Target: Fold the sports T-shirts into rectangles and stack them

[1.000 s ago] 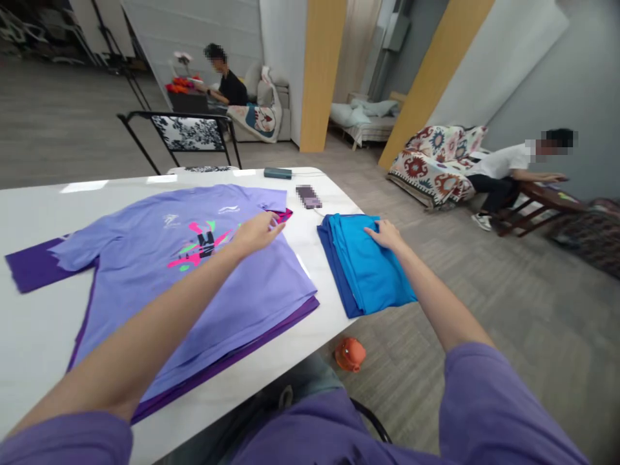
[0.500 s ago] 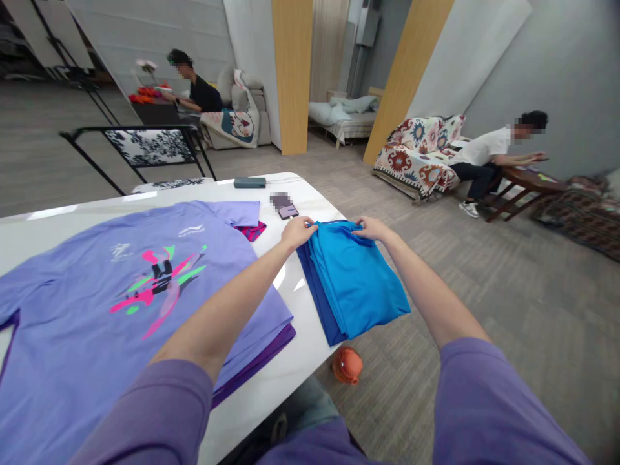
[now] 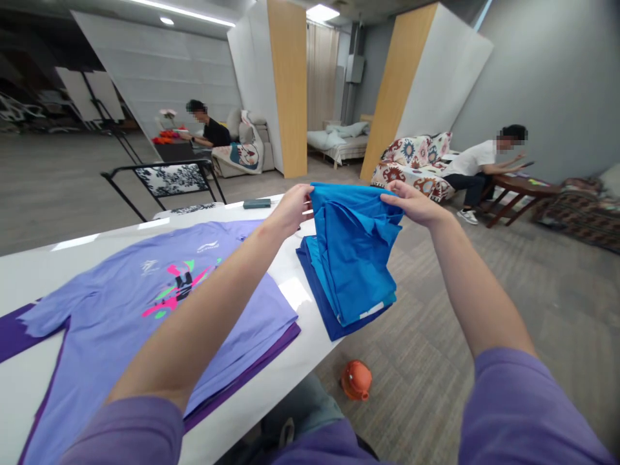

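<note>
- Bright blue, soft fabric garment (image 3: 356, 265), its layers gathered together, hangs raised between two hands at the right end of the glossy white worktop (image 3: 290, 365); its lower part lies against, or just above, the folded stack.
- Lavender short-sleeved T-shirt (image 3: 121, 284) with a pink, green and black print spreads flat to the left, over a dark purple cloth (image 3: 12, 336).
- Navy folded cloth (image 3: 323, 307) sits under the blue layers, with floor showing directly past its right side; any downward drag on the garment could tug it over the worktop's edge.
- Left hand (image 3: 293, 210) and right hand (image 3: 411, 200) pinch opposite upper corners, fingers closed on the fabric and the top edge drawn nearly straight.
- Loose folds bunch below the right fingers (image 3: 393, 197); a grip catching only some layers could let others slip and crease.
- Orange rounded object (image 3: 357, 380) stands on the floor below; cloth slipping off that edge might land near it.
</note>
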Available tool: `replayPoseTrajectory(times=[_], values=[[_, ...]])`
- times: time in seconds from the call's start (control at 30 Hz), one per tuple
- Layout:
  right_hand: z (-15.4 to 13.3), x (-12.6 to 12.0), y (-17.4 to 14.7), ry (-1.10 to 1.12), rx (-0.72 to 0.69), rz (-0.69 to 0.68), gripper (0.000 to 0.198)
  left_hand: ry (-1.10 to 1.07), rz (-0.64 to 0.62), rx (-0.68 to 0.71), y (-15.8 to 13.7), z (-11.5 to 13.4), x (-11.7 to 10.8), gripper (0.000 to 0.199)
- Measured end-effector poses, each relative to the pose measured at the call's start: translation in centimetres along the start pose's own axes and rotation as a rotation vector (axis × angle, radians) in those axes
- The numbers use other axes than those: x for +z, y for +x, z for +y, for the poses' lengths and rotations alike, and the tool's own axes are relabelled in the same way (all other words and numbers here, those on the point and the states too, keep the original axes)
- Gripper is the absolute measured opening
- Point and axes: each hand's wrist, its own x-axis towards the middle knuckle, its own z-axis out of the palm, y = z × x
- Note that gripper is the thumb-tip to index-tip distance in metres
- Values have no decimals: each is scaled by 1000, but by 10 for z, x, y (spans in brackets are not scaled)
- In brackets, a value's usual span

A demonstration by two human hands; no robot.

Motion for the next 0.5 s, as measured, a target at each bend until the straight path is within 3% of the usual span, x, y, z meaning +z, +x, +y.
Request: replayPoseTrajectory(times=[0.13, 0.23, 0.37, 0.5], values=[[-82, -16, -11, -27, -219, 122, 62, -198, -61, 122, -17, 78, 6, 17], [-145, -19, -13, -128, -406, 205, 60, -210, -37, 244, -40, 140, 7, 23], [-229, -14, -14, -417, -589, 304, 45, 2, 51, 439, -80, 219, -3, 26], [-305, 3, -11, -674, -674, 530, 33, 303, 145, 681, -113, 278, -31, 13]])
